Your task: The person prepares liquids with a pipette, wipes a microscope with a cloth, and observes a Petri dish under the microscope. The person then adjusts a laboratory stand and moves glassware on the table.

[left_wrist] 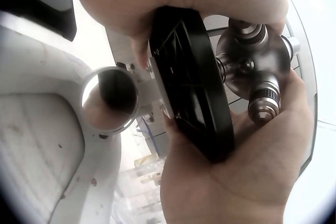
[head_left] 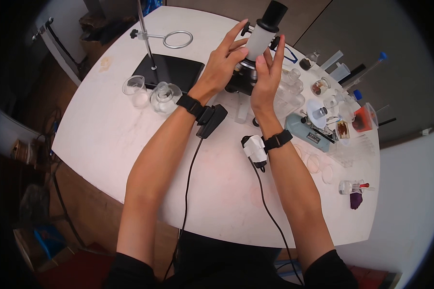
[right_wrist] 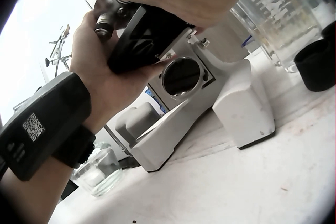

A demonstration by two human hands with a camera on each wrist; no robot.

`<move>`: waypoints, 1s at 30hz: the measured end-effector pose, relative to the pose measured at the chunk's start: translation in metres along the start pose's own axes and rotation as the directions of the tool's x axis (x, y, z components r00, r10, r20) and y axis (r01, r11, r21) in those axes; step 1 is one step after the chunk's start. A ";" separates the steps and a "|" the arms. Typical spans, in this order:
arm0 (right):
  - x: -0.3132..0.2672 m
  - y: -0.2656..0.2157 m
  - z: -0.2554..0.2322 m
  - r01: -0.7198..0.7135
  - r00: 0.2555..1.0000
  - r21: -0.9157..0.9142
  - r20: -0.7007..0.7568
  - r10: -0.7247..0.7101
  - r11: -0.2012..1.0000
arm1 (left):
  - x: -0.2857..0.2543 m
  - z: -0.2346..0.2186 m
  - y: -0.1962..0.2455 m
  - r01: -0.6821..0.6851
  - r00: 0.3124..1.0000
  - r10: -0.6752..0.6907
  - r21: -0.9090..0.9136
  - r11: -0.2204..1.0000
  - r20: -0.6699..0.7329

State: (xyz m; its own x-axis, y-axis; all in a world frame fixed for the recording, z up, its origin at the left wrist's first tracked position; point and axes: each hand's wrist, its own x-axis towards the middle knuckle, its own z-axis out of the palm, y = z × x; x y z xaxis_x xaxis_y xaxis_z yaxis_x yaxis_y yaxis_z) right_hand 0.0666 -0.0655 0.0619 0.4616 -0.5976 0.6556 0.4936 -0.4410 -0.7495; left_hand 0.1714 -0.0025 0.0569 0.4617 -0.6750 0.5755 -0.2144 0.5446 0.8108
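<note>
A white and black microscope (head_left: 259, 43) stands at the far side of the white table, its eyepiece tube tilted toward the upper right. My left hand (head_left: 220, 68) holds its left side, thumb against the white tube and a finger reaching up by the focus knob. On the other side my right hand (head_left: 269, 79) holds it the same way. Between the hands are the black stage (left_wrist: 197, 85) and the objective lenses (left_wrist: 264, 103) in the left wrist view. The round mirror (right_wrist: 182, 77) and the forked white base (right_wrist: 244, 106), resting on the table, show in the right wrist view.
At the left are a ring stand with a black base (head_left: 173, 71), a beaker (head_left: 135, 90) and a round glass vessel (head_left: 165, 101). Clear bottles (head_left: 291, 91), a blue-grey balance (head_left: 306, 135) and several jars line the right side. Camera cables (head_left: 188, 180) trail between the forearms.
</note>
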 end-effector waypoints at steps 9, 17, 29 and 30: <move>0.004 0.007 0.003 0.013 0.999 -0.075 -0.052 -0.017 0.997 | 0.006 -0.004 -0.004 0.029 0.999 -0.028 -0.016 0.999 0.032; -0.001 -0.001 0.006 -0.053 0.997 -0.208 -0.071 0.039 0.977 | 0.008 -0.006 -0.003 0.085 0.996 -0.086 0.023 0.996 0.040; -0.043 -0.052 0.000 -0.170 0.981 -0.264 0.044 0.188 0.949 | -0.006 -0.001 0.023 0.320 0.947 -0.308 0.311 0.895 -0.088; -0.049 -0.060 -0.004 -0.155 0.980 -0.306 0.068 0.185 0.939 | -0.008 -0.003 0.025 0.304 0.953 -0.286 0.364 0.881 -0.102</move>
State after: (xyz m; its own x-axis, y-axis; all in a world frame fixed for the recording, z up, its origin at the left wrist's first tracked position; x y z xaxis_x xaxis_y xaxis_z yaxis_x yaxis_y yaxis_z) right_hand 0.0111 -0.0127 0.0745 0.5938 -0.6217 0.5107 0.1661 -0.5264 -0.8339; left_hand 0.1645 0.0181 0.0722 0.5888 -0.7485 0.3051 -0.3616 0.0937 0.9276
